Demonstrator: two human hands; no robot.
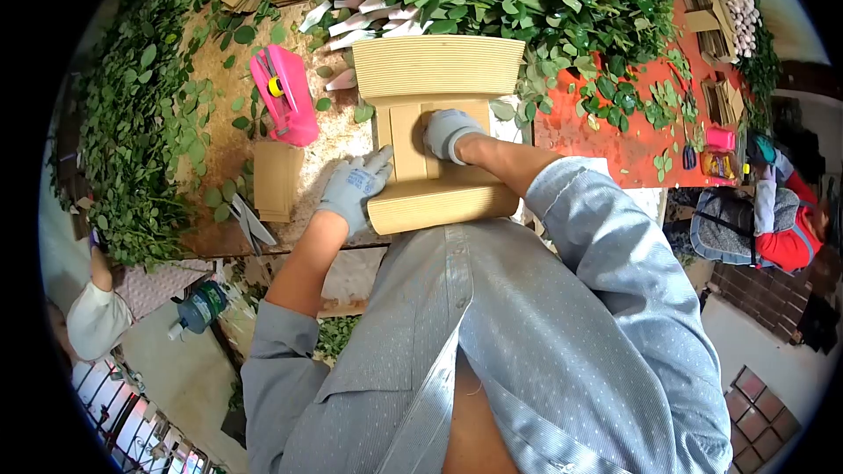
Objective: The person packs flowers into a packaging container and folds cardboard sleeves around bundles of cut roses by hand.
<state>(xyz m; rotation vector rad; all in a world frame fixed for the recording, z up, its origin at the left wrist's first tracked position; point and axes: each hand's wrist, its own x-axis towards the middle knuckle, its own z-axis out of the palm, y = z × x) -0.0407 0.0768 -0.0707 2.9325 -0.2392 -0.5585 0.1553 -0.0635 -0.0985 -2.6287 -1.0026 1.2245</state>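
Tan corrugated cardboard (407,145) lies on the bench (571,145) in front of the person, its flat middle between a ribbed far end (439,68) and a ribbed near end (443,208) that sits close to the shirt. The left hand (356,186), in a pale glove, is open, with its fingers spread on the left edge beside the near end; it does not close around anything. The right hand (450,133), also gloved, is curled down onto the middle panel. Its fingertips are hidden, so whether it grips a piece or only presses cannot be told.

For good work here, the left palm should steady the edge without squeezing, as ribbed board would likely dent under hard fingertips. Pressure from the right hand is best spread evenly and kept over the flat middle, so that neither end skews and the layers stay lined up. A firm, slow push along the ribs should mark the board less than a jab across them.

Left of the cardboard, a smaller brown stack (276,183) and open scissors (249,226) lie near the left hand, the blades worth keeping clear of the wrist. Farther off is a pink holder (299,101); leafy stems (562,0) crowd the far side.
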